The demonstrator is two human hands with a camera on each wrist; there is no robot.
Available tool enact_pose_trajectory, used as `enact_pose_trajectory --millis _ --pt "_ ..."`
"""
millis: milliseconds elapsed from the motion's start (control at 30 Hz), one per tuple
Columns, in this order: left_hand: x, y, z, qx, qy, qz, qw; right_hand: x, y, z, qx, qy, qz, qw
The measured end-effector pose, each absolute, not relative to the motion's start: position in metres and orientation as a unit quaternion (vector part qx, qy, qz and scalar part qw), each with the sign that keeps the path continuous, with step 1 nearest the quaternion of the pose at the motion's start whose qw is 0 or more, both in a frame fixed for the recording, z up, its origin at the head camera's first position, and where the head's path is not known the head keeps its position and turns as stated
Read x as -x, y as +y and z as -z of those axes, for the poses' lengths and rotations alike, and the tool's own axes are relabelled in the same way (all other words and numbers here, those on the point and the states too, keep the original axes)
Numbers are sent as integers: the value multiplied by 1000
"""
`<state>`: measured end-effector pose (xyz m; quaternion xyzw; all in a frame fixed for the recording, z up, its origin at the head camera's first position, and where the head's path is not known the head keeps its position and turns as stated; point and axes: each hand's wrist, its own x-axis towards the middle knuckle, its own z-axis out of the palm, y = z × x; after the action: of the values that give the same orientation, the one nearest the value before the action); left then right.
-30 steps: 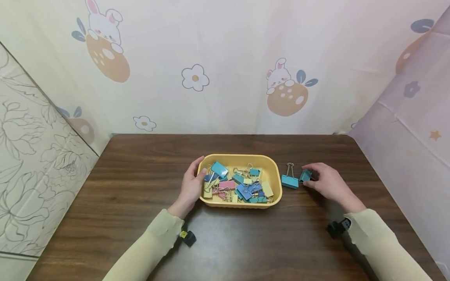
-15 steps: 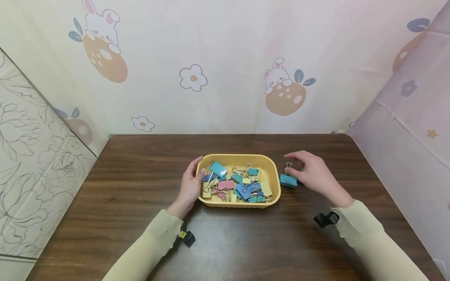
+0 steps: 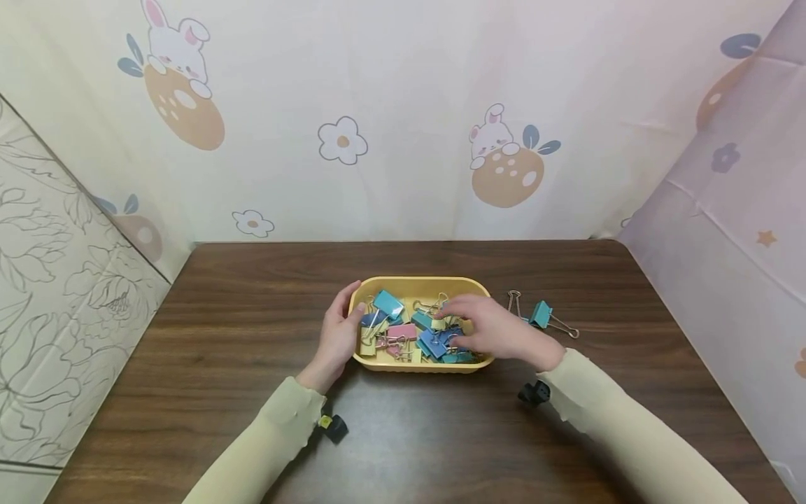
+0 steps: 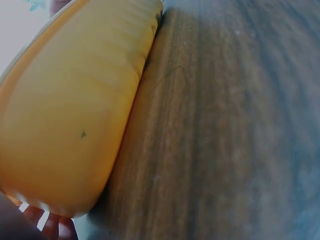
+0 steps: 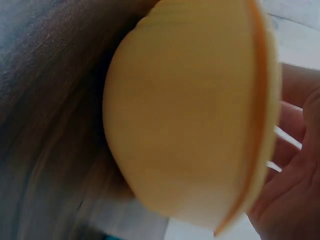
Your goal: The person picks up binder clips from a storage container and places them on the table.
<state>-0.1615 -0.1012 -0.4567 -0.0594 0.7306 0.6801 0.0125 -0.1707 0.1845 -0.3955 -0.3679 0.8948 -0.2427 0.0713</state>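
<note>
A yellow plastic basket point(image 3: 422, 367) holds several binder clips in blue, teal, pink and yellow. My left hand point(image 3: 336, 337) grips its left end, thumb over the rim and fingers along the outside. In the left wrist view, fingertips point(image 4: 51, 228) show beneath the basket wall point(image 4: 65, 105). My right hand point(image 3: 500, 330) reaches over the basket's right end, fingers spread just above the clips, with nothing visible in its grasp. The right wrist view has that hand point(image 5: 295, 192) beyond the rim. To its right, a teal binder clip point(image 3: 540, 315) lies on the table.
Behind my right hand, wire handles point(image 3: 514, 302) of another clip stick out; its body is mostly hidden. The brown wooden table point(image 3: 264, 301) meets a patterned curtain point(image 3: 403, 175) at its far edge. Patterned cloth also hangs at both sides.
My right hand has left the teal clip on the table and moved left, passing over the other clip, to above the basket. The left hand keeps its hold on the basket.
</note>
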Motion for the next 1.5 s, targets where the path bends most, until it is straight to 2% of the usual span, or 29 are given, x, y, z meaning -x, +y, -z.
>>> enact_pose_trajectory --millis 233,467,867,1033,1300,1500 --pt "162 -102 455 55 734 -677 10 180 163 400 425 880 177 118" --pt "161 -102 455 54 733 -678 13 186 154 403 425 879 150 157" --pt "163 -103 458 54 735 -675 8 185 147 407 399 889 154 163" --pt "163 -102 458 55 736 -675 9 184 148 408 391 893 165 151" --pt "162 -101 457 58 734 -676 10 183 152 412 389 891 214 94" --pt "162 -101 456 61 734 -676 12 182 154 409 372 886 266 81"
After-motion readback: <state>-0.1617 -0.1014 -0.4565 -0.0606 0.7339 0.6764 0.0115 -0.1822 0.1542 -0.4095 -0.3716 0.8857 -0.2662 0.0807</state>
